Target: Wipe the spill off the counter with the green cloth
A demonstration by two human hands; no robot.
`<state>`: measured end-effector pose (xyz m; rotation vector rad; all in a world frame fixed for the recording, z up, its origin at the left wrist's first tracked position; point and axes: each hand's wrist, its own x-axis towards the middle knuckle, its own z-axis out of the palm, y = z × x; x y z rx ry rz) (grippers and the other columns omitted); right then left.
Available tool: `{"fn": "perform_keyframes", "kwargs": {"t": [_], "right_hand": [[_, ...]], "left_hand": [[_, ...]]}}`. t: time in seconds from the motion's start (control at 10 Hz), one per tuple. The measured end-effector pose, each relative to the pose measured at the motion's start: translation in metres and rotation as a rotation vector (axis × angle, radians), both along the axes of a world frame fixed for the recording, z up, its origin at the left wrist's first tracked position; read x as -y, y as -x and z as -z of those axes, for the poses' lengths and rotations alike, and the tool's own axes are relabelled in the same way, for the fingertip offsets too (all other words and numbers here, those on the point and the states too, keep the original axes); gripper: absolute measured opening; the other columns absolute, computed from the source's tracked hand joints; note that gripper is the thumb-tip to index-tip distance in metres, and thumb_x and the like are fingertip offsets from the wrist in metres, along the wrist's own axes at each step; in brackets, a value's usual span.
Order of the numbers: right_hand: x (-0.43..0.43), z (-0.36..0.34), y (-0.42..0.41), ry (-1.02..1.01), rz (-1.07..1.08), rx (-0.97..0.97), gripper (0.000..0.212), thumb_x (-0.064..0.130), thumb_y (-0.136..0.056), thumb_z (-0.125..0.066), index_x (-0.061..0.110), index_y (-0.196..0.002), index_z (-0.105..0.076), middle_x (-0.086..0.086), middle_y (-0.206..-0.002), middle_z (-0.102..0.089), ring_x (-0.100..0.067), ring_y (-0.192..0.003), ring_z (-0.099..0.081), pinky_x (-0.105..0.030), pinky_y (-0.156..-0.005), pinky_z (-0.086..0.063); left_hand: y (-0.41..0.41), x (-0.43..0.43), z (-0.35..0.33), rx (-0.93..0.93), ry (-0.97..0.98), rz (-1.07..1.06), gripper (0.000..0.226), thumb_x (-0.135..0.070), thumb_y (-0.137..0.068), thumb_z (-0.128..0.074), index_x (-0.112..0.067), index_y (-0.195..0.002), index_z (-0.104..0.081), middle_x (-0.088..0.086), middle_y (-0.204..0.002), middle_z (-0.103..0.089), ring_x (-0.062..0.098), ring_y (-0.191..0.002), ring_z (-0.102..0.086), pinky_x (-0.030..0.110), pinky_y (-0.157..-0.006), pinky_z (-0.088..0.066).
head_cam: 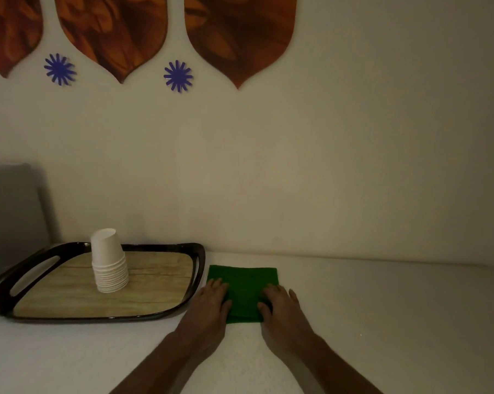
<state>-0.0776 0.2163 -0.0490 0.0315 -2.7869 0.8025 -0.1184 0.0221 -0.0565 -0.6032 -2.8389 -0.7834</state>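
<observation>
A folded green cloth (244,285) lies flat on the white counter (368,308), just right of the tray. My left hand (208,305) rests palm down on the cloth's left side, fingers spread. My right hand (279,307) presses flat on its right side, the thumb lying across the cloth's near part. Neither hand has the cloth lifted or bunched. No spill shows on the counter in this dim light.
A black-rimmed tray (197,268) with a wood-pattern floor sits at the left and carries an upside-down stack of white paper cups (109,263). A grey panel (9,217) stands at the far left. The wall (297,180) runs close behind the cloth.
</observation>
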Motion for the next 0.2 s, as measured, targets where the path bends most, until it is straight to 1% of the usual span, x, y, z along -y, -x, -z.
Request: {"fn": "perform_keyframes", "kwargs": {"t": [0.1, 0.2], "right_hand": [[-0.002, -0.016, -0.015, 0.028, 0.002, -0.074, 0.035, 0.022, -0.105, -0.050, 0.011, -0.138, -0.056, -0.008, -0.143, -0.057, -0.023, -0.134, -0.048, -0.047, -0.123, -0.024], [0.003, -0.033, -0.039, 0.111, 0.039, -0.140, 0.032, 0.018, -0.104, -0.053, 0.009, -0.134, -0.059, -0.010, -0.141, -0.059, -0.025, -0.130, -0.049, -0.050, -0.119, -0.031]], "left_hand": [[-0.024, 0.001, -0.016, -0.075, -0.102, -0.006, 0.055, -0.036, -0.104, -0.038, -0.018, -0.156, -0.028, 0.004, -0.167, -0.022, 0.019, -0.155, -0.012, 0.035, -0.126, -0.010], [-0.056, 0.003, -0.034, -0.110, -0.123, 0.027, 0.058, -0.037, -0.104, -0.040, -0.018, -0.157, -0.025, 0.004, -0.168, -0.014, 0.020, -0.156, -0.006, 0.036, -0.126, -0.008]]}}
